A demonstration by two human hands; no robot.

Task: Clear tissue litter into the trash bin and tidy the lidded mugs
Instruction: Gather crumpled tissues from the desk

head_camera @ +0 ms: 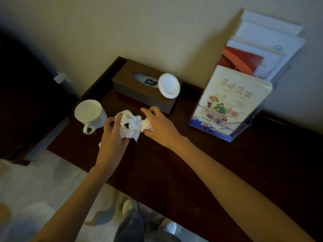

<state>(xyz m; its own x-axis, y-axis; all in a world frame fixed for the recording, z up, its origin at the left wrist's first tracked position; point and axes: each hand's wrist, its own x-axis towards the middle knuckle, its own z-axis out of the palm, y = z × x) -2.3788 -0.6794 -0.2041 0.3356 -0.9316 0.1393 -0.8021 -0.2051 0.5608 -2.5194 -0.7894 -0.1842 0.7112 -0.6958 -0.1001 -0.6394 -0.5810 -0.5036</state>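
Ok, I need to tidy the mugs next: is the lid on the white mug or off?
Off. The mug has an open mouth, and the lid leans against the tissue box.

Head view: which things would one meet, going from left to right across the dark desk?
White mug → large crumpled tissue, held by the left hand → small tissue wad, held by the right hand → white lid → brochure stand.

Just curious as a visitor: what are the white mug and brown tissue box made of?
The white mug looks like glazed ceramic: smooth, glossy, thick-rimmed. The brown tissue box seems matt wood or faux leather: flat, dull, sharp-edged; dim light leaves it open.
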